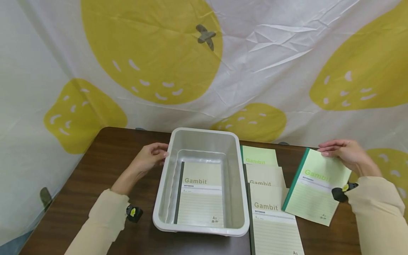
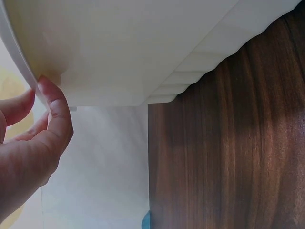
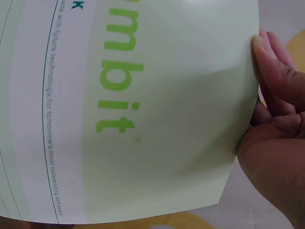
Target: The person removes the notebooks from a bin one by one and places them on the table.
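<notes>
A light grey plastic bin (image 1: 159,212) stands on the table with a beige Gambit notebook (image 1: 200,198) with a dark spine lying flat inside. My left hand (image 1: 149,157) pinches the bin's left rim; in the left wrist view, the left hand (image 2: 40,138) has its thumb and index finger at the rim. My right hand (image 1: 350,156) grips the top edge of a pale green notebook (image 1: 318,187) with a green spine, held tilted right of the bin. The right wrist view shows the green cover (image 3: 190,95) close up, with the right hand (image 3: 276,105) at its edge.
Right of the bin, a green notebook (image 1: 261,153), a beige notebook (image 1: 266,173) and another beige notebook (image 1: 274,226) overlap in a column on the dark wooden table (image 1: 127,219). Behind the table hangs a white cloth (image 1: 255,71) with yellow fruit prints.
</notes>
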A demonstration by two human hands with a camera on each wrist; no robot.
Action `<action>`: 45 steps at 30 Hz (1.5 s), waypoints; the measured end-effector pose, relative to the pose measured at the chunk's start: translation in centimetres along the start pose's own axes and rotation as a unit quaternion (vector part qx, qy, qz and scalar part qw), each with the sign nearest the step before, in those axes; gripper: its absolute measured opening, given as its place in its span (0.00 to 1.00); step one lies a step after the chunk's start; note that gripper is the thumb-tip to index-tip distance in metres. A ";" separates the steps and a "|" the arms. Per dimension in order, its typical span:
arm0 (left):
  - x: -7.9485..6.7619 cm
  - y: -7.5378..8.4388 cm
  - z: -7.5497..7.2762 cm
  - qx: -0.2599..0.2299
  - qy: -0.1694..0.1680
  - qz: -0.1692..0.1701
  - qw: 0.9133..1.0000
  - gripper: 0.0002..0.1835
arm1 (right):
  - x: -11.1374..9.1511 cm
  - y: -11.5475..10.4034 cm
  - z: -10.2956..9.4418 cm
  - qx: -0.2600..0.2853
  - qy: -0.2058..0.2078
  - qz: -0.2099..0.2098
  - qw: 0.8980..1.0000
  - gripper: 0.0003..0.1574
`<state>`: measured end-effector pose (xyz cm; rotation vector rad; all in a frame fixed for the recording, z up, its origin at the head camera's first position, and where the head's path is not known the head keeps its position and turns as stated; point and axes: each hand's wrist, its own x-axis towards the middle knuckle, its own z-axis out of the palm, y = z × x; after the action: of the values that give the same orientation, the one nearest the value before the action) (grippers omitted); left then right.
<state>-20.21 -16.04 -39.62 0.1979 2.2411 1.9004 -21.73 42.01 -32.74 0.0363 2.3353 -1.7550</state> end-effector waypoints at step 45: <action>-0.1 0.3 0.0 -0.003 -0.002 -0.003 1.000 0.19 | -3.0 13.5 3.7 -0.165 0.025 0.121 0.979 0.44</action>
<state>-20.10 -16.03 -39.35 0.1930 2.2290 1.9020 -16.21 42.65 -45.90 0.3001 2.5037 -1.2552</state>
